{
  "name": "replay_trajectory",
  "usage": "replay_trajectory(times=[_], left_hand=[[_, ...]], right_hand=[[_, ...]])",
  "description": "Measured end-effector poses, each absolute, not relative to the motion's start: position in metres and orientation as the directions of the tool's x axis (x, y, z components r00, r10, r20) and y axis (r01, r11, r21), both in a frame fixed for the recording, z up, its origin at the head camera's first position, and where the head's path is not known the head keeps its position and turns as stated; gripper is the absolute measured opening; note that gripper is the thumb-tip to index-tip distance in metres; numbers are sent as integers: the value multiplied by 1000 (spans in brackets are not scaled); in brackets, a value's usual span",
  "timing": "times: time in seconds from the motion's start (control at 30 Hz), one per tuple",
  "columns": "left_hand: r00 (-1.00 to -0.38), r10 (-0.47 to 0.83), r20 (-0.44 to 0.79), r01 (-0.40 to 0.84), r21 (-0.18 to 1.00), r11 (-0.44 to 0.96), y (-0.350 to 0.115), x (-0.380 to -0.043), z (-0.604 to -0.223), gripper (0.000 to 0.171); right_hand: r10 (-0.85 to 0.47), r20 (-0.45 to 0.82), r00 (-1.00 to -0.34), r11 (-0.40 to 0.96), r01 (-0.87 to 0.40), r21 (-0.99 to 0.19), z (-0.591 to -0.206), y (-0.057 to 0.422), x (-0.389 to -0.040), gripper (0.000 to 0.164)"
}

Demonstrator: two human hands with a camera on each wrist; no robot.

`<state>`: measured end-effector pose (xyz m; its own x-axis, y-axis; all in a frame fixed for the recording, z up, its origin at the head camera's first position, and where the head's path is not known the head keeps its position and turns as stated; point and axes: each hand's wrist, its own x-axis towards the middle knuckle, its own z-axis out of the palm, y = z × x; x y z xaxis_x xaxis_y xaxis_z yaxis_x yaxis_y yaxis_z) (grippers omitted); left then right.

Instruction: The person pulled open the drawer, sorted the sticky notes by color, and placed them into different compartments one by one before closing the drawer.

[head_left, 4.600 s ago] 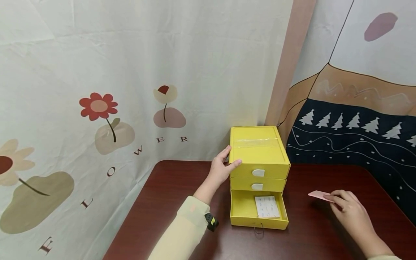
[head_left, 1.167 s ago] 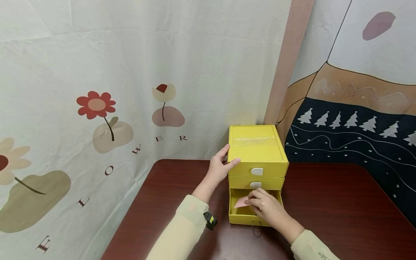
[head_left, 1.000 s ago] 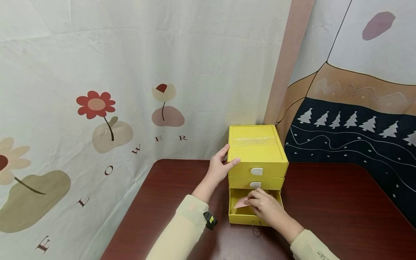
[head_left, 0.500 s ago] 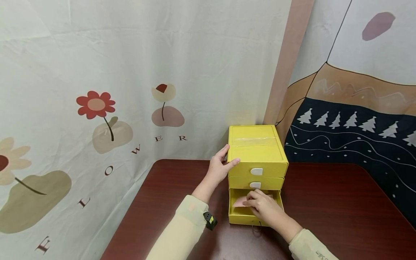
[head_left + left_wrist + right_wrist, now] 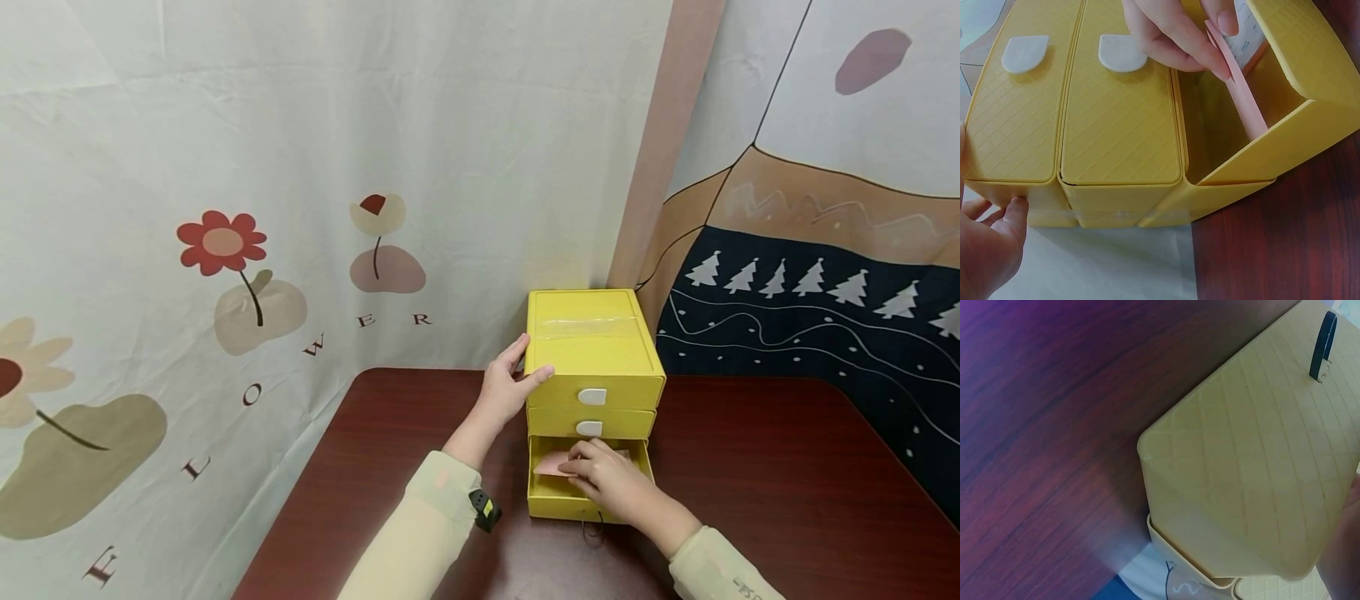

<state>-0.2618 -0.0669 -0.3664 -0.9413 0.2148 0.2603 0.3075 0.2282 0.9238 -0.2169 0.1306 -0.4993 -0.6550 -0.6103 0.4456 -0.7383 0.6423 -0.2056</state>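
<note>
A yellow desktop drawer box [image 5: 592, 354] stands on the table with its bottom drawer [image 5: 558, 507] pulled out. My right hand [image 5: 611, 483] reaches into that drawer and pinches a thin pink card [image 5: 552, 463] between thumb and fingers. In the left wrist view the pink card [image 5: 1244, 100] stands tilted inside, near a printed white paper [image 5: 1247, 40] partly covered by the hand. My left hand [image 5: 501, 390] rests against the box's upper left side, thumb over the front top edge. The right wrist view mostly shows the drawer front [image 5: 1241, 456]; the pink card is hidden there.
The two upper drawers, with white tabs [image 5: 592, 397], are closed. A dark cord loop [image 5: 1324, 345] hangs from the bottom drawer's front. Dark red wooden table [image 5: 765, 483] surrounds the box. A printed cloth [image 5: 480, 167] hangs behind.
Several seconds ago the right hand held the pink card over the table at right; it is now inside the drawer. Over the last second the card has tipped flatter. The left hand stays put.
</note>
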Motion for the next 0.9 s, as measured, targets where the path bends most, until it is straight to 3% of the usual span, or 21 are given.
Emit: replay_trajectory(times=[0.23,0.57,0.7,0.9], left_hand=[[-943,215,253,300,926,227,-67,-261,-366,70],[-941,217,259,307,924,227,-68,-261,-367,70],[-943,214,255,302,926,227,-67,-261,-367,70],[-945,211,249,296,928,228,-67,-262,-367,70]], right_hand=[[-604,415,-681,656,-720,-227,-500,132,-217,16],[-571,422,-704,678,-695,-241,-498,134,-211,30],[-575,464,-674,670,-713,-205,-498,135,-205,27],[-580,574,-578,647,-755,-105,-502,143,-193,26]])
